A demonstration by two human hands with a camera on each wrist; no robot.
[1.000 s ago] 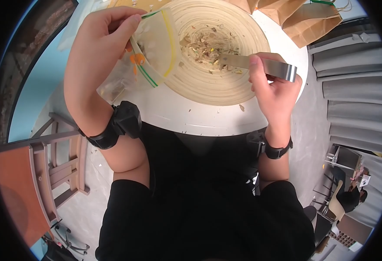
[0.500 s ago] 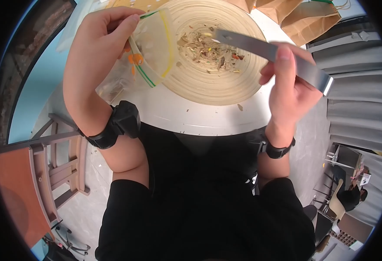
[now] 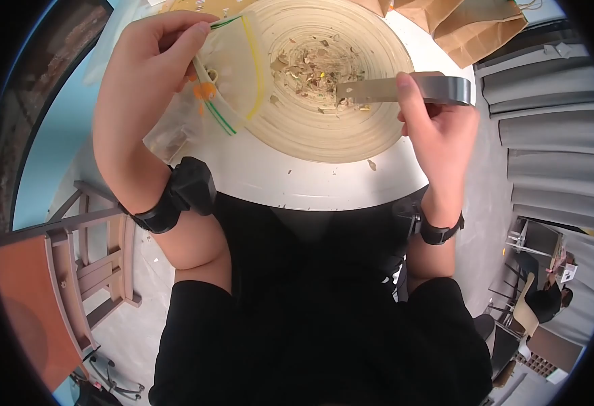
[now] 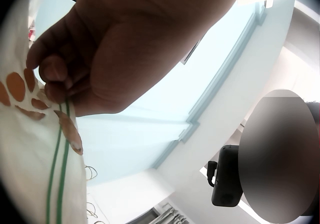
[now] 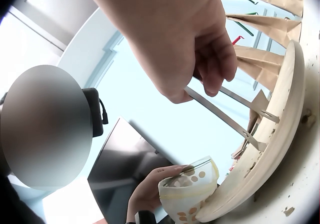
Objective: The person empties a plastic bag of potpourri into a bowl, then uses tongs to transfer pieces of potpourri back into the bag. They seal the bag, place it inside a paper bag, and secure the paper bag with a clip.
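Note:
My left hand [image 3: 141, 81] pinches the edge of a translucent zip bag [image 3: 237, 64] with green and yellow seal strips and orange spots, its mouth spread apart beside the plate. In my right hand [image 3: 442, 132] is a pair of flat metal tongs [image 3: 375, 90], gripped between thumb and fingers. Both tips of the tongs [image 5: 257, 144] reach down to the round, ridged wooden plate [image 3: 324, 145] in the right wrist view. Dried brown, yellow and green bits [image 3: 310, 71] lie scattered over the plate's middle, near the tips.
Brown paper bags [image 3: 483, 30] stand past the plate at the far right. A crumpled clear bag [image 3: 168, 139] lies under my left forearm. Loose flakes dot the white table [image 3: 270, 186] near its front edge. A wooden chair [image 3: 94, 257] is at the left.
The tongs lifted off the plate half a second ago, tilted up and to the right, and are now back down at the bits. My left hand and the zip bag have shifted slightly left.

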